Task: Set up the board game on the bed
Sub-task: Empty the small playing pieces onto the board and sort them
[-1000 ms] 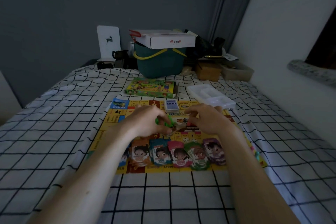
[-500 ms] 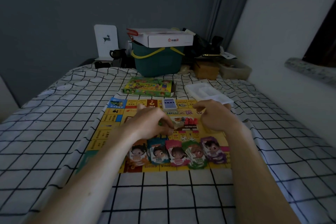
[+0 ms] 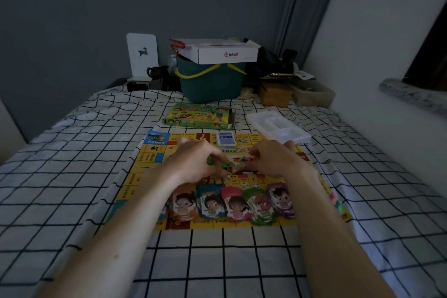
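Left hand (image 3: 202, 163) curls its fingers round small green pieces (image 3: 211, 161); right hand (image 3: 271, 158) pinches small red pieces (image 3: 251, 159). Both hover mid-board over the yellow game board (image 3: 145, 159) on the checked bed (image 3: 72, 176). Card deck (image 3: 226, 139) just beyond the hands; money stacks (image 3: 235, 204) nearer the wrists.

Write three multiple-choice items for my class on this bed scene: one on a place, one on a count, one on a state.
1. Where does the blue card deck lie?
A. on the game board's far edge
B. in the white tray
C. on the green bucket

2. How many stacks of play money line the board's near edge?
A. two
B. five
C. nine

3. The game box is:
A. standing upright
B. lying flat on the bed
C. held in a hand

Answers: 1 A, the deck sits on the game board, beyond the hands. 2 B, orange, blue, pink, green, purple. 3 B, it lies beyond the board.
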